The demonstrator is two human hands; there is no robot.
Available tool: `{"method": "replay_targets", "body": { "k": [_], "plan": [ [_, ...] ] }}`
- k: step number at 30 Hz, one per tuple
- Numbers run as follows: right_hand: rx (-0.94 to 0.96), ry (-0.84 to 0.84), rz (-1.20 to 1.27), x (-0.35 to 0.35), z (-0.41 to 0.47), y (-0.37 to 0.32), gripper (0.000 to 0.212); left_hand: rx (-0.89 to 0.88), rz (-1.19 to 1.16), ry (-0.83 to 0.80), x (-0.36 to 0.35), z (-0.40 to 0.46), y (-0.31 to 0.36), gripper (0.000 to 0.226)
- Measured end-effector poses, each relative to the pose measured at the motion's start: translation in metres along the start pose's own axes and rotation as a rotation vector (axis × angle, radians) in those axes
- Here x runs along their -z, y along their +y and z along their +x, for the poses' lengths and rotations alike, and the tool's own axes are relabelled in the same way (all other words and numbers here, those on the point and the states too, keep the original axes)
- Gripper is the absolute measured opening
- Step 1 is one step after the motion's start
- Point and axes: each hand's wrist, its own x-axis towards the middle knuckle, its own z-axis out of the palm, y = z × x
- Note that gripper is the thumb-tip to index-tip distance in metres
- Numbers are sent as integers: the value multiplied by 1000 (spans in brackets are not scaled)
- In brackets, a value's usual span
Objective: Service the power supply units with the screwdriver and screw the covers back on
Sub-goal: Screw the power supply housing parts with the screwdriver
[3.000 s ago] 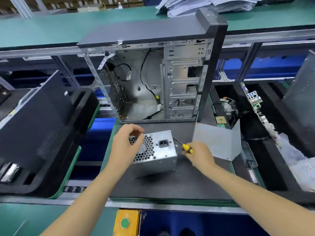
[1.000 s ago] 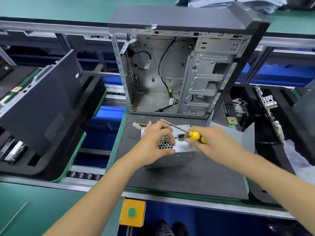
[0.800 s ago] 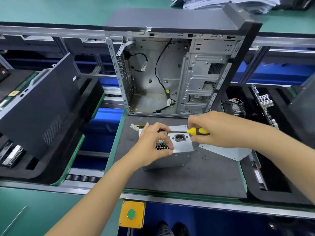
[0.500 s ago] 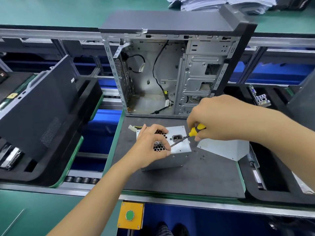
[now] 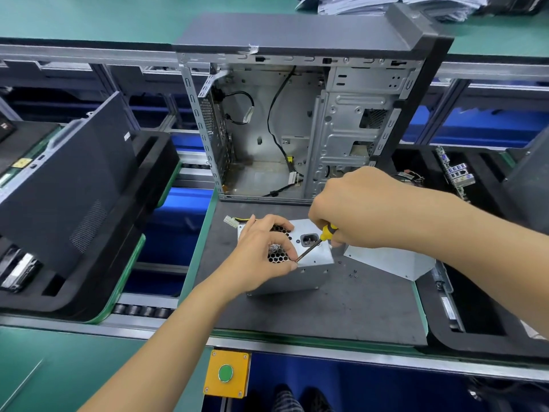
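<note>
A silver power supply unit (image 5: 312,257) lies on the dark grey mat (image 5: 341,307), its vented, socketed face turned up. My left hand (image 5: 261,257) rests on that face, thumb and forefinger pinched at the front edge where the screwdriver tip meets it. My right hand (image 5: 353,206) grips the yellow-handled screwdriver (image 5: 319,239), shaft slanting down-left to that spot. A loose silver cover panel (image 5: 389,260) leans just right of the unit. Small dark screws (image 5: 353,273) lie on the mat between them.
An open, gutted PC case (image 5: 297,123) stands upright behind the unit. Black foam trays hold a dark side panel (image 5: 68,185) at left and circuit boards (image 5: 456,171) at right. A yellow box with a green button (image 5: 226,373) sits on the bench front.
My right hand has swung the screwdriver from pointing left over the unit to tip down at the front edge of its top face. My left fingers have pinched at that tip.
</note>
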Motion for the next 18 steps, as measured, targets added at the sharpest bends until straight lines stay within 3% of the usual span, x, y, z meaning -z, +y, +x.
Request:
{"method": "replay_targets", "body": {
  "k": [6, 12, 16, 18],
  "plan": [
    [28, 67, -95, 5, 5, -5, 49, -8, -5, 0, 0, 0, 0, 9],
    [107, 110, -201, 14, 21, -15, 46, -19, -25, -28, 0, -1, 1, 13],
    [167, -103, -16, 21, 24, -8, 40, -36, -23, -36, 2, -1, 1, 19],
    [233, -127, -46, 26, 24, -5, 22, -37, -7, -45, 4, -1, 0, 22]
  ]
}}
